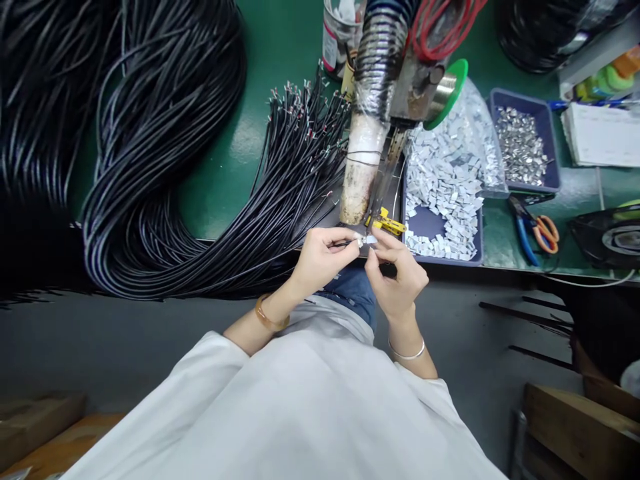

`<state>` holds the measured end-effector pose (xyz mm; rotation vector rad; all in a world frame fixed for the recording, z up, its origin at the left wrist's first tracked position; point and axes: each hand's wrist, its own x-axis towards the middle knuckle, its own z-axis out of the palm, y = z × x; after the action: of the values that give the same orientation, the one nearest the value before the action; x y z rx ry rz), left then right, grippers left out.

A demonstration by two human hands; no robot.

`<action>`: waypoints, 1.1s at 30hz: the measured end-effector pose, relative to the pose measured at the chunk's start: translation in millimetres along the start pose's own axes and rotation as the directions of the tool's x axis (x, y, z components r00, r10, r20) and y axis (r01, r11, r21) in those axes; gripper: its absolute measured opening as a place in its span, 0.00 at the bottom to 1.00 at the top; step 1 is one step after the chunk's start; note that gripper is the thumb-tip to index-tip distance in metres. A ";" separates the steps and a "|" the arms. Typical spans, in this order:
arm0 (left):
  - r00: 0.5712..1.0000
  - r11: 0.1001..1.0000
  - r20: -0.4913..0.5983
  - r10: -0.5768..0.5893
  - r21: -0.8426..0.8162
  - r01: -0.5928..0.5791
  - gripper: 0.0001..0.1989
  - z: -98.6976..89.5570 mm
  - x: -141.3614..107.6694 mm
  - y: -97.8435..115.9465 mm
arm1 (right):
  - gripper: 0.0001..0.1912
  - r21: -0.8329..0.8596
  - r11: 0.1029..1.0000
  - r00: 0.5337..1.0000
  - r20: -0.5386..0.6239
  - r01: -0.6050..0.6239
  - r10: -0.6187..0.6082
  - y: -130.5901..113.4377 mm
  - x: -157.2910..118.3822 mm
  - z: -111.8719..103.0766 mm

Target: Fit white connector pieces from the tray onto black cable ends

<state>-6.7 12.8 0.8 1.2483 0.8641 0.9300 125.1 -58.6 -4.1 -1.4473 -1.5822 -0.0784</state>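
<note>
My left hand is closed in a pinch on the stripped end of a black cable at the table's front edge. A small pale blue-white piece sits at that cable end, between the fingertips of both hands. My right hand is closed, thumb and index finger at the piece's right side. Just beyond the fingers lies a yellow clip-like tool, below a soldering iron pointing down. Many similar pale pieces fill a tray to the right. How the piece meets the cable is too small to tell.
A large bundle of black cables covers the left side. A stained fume hose hangs ahead, beside a green solder spool. Farther right are a tray of metal parts, pliers and a black tape dispenser.
</note>
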 end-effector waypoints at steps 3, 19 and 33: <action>0.998 0.998 0.025 -0.050 0.027 0.050 0.06 -0.7 -0.6 -1.8 | 0.05 0.013 1.000 0.999 0.027 -0.021 0.021 -0.2 -1.3 -1.9; 0.874 0.623 0.241 0.422 0.623 -0.473 0.09 -28.0 -22.6 5.8 | 0.06 -0.023 0.900 0.901 -0.024 -0.434 0.434 20.8 25.3 -62.8; 0.852 0.655 -0.189 0.488 0.724 -0.215 0.11 -47.1 -0.5 -9.2 | 0.05 -0.349 0.888 0.793 0.425 -0.300 0.435 97.3 63.8 -51.1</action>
<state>-49.2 29.5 -14.0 1.9831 1.3743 1.2510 242.6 -13.9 14.5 -2.0970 -1.6917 0.3565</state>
